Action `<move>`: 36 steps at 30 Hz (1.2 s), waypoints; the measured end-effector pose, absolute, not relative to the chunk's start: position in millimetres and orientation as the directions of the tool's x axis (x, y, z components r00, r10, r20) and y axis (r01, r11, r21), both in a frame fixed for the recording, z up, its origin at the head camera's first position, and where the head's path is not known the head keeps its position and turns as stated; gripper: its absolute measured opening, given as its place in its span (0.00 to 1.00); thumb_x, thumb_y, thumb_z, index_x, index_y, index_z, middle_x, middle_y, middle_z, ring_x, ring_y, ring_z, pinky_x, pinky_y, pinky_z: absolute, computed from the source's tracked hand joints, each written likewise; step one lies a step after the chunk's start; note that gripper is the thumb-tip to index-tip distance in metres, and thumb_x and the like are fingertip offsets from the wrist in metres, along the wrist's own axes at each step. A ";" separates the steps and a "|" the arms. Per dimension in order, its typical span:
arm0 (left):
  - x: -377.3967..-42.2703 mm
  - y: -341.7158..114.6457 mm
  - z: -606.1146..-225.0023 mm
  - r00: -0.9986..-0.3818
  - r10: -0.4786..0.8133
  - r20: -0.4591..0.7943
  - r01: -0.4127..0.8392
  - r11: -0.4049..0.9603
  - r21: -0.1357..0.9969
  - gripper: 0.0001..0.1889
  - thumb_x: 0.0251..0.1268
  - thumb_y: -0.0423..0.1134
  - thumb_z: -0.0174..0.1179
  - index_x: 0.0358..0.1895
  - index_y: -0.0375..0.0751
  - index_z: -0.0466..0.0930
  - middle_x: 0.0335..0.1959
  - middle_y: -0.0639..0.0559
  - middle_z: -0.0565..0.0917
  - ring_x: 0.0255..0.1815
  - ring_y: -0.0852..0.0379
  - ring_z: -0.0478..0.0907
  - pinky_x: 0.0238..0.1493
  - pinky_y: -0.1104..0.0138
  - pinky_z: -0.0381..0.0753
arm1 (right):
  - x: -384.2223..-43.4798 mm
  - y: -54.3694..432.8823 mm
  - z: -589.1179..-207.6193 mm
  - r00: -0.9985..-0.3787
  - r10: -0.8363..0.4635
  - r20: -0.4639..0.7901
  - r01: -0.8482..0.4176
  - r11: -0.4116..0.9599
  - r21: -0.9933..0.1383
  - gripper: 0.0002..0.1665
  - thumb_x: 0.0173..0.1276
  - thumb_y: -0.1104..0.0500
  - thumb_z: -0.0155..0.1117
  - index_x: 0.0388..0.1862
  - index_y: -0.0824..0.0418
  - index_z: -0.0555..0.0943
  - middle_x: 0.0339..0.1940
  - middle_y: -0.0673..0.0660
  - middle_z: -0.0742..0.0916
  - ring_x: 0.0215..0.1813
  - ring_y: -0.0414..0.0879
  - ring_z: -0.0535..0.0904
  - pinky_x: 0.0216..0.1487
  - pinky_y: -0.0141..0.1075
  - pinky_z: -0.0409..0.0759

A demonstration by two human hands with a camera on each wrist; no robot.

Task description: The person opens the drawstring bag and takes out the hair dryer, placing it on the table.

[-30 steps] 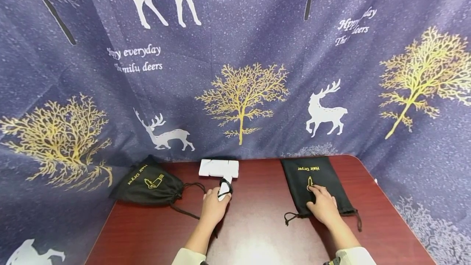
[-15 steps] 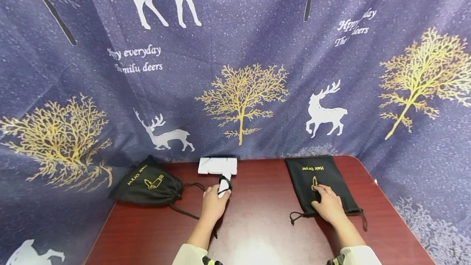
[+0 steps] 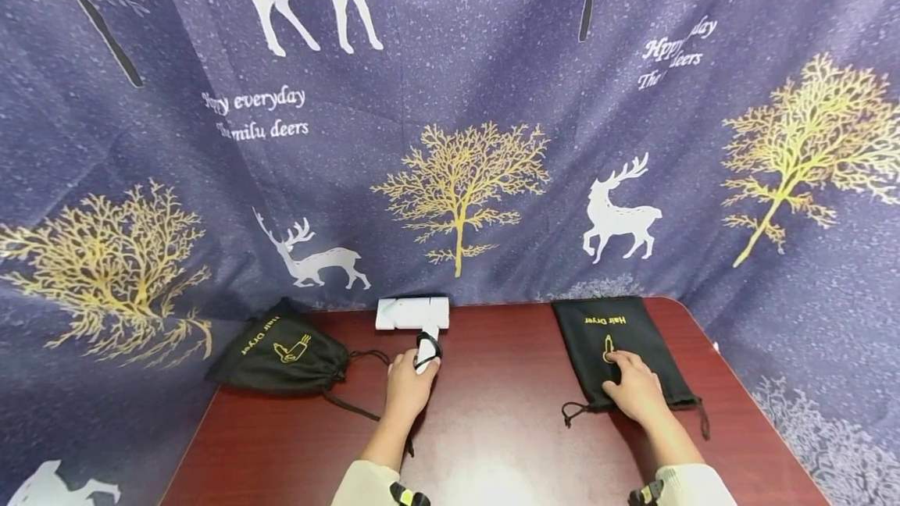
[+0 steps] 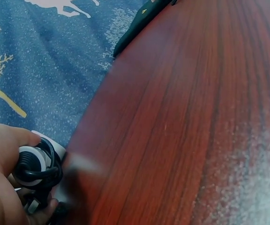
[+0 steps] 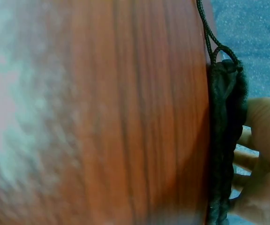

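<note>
My left hand point(image 3: 410, 383) grips the handle of a white hair dryer point(image 3: 413, 314), whose wide head lies toward the back edge of the table. The dryer's black cord point(image 4: 54, 164) is looped around the handle, as the left wrist view shows. My right hand point(image 3: 638, 390) rests on a flat black drawstring bag point(image 3: 587, 342) printed "Hair Dryer", its fingertips on the cloth near the printed picture. In the right wrist view the gathered bag mouth point(image 5: 224, 136) runs along beside that hand point(image 5: 266, 159).
A bulging black drawstring bag point(image 3: 263, 361) with the same print lies at the left, its cord point(image 3: 355, 408) trailing toward my left forearm. The reddish wooden table point(image 3: 506, 389) ends at a purple cloth backdrop point(image 3: 485, 100) with deer and trees.
My right hand and the flat bag have slid to the right together. My left hand has nudged the hair dryer slightly farther away and left. The bulging bag has stayed put.
</note>
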State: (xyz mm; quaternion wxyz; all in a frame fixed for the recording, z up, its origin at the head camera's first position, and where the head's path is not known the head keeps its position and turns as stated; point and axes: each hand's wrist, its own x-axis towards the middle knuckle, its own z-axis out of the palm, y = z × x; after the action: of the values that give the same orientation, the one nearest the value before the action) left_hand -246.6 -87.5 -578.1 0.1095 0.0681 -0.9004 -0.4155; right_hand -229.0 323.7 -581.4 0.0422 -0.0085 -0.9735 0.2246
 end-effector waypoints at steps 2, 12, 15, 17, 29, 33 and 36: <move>-248.1 -87.0 -578.6 -0.966 -0.215 0.143 -0.032 0.648 0.761 0.25 0.63 0.48 0.66 0.54 0.32 0.81 0.45 0.38 0.83 0.46 0.40 0.76 0.47 0.51 0.74 | -229.2 325.9 -581.5 -0.996 0.035 0.086 -0.007 0.899 -0.438 0.35 0.57 0.59 0.66 0.65 0.68 0.75 0.67 0.73 0.74 0.67 0.74 0.69 0.61 0.68 0.65; -249.5 -85.5 -577.4 -0.966 -0.228 0.123 -0.078 0.709 0.701 0.24 0.63 0.52 0.65 0.55 0.39 0.82 0.45 0.42 0.85 0.49 0.40 0.79 0.49 0.43 0.72 | -233.0 336.5 -581.7 -0.995 0.041 0.095 -0.005 0.897 -0.442 0.35 0.56 0.59 0.66 0.64 0.70 0.75 0.66 0.74 0.74 0.66 0.75 0.69 0.59 0.67 0.66; -248.6 -85.2 -576.9 -0.965 -0.230 0.129 -0.078 0.716 0.694 0.23 0.62 0.52 0.66 0.55 0.40 0.82 0.45 0.42 0.85 0.48 0.40 0.79 0.49 0.43 0.71 | -234.3 339.0 -581.8 -0.995 0.040 0.095 -0.006 0.897 -0.441 0.35 0.56 0.59 0.66 0.64 0.70 0.75 0.66 0.74 0.74 0.66 0.75 0.69 0.59 0.67 0.66; -248.4 -85.0 -577.2 -0.964 -0.232 0.132 -0.079 0.720 0.689 0.24 0.62 0.52 0.66 0.55 0.40 0.82 0.45 0.42 0.85 0.48 0.40 0.79 0.49 0.43 0.71 | -235.4 340.4 -581.4 -0.995 0.039 0.093 -0.006 0.896 -0.443 0.35 0.56 0.59 0.66 0.64 0.70 0.75 0.66 0.74 0.74 0.66 0.75 0.69 0.59 0.67 0.65; -248.0 -84.7 -579.3 -0.962 -0.244 0.121 -0.098 0.724 0.683 0.24 0.62 0.52 0.66 0.56 0.41 0.82 0.44 0.41 0.84 0.48 0.39 0.79 0.48 0.43 0.70 | -239.6 348.8 -580.4 -0.996 0.047 0.080 0.005 0.889 -0.458 0.34 0.57 0.60 0.66 0.63 0.70 0.75 0.67 0.75 0.72 0.66 0.75 0.69 0.60 0.68 0.64; -247.1 -84.5 -578.5 -0.963 -0.244 0.119 -0.100 0.726 0.680 0.25 0.63 0.53 0.66 0.57 0.41 0.81 0.45 0.41 0.84 0.48 0.39 0.79 0.48 0.43 0.70 | -241.1 351.0 -579.6 -0.995 0.049 0.087 0.004 0.889 -0.458 0.33 0.57 0.60 0.66 0.62 0.69 0.76 0.66 0.75 0.73 0.66 0.75 0.70 0.59 0.67 0.65; -247.2 -84.4 -578.0 -0.963 -0.247 0.109 -0.108 0.724 0.681 0.26 0.64 0.54 0.65 0.59 0.42 0.81 0.46 0.41 0.84 0.49 0.39 0.78 0.50 0.43 0.70 | -242.2 351.9 -578.8 -0.995 0.050 0.091 0.002 0.888 -0.460 0.32 0.57 0.60 0.66 0.62 0.69 0.76 0.66 0.75 0.73 0.66 0.75 0.70 0.59 0.67 0.64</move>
State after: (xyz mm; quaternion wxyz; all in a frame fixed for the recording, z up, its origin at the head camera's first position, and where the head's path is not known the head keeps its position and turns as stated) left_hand -247.2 -84.4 -578.0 0.0966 0.0960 -0.9234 -0.3588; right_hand -242.2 351.9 -578.8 0.0501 -0.0134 -0.9703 0.2364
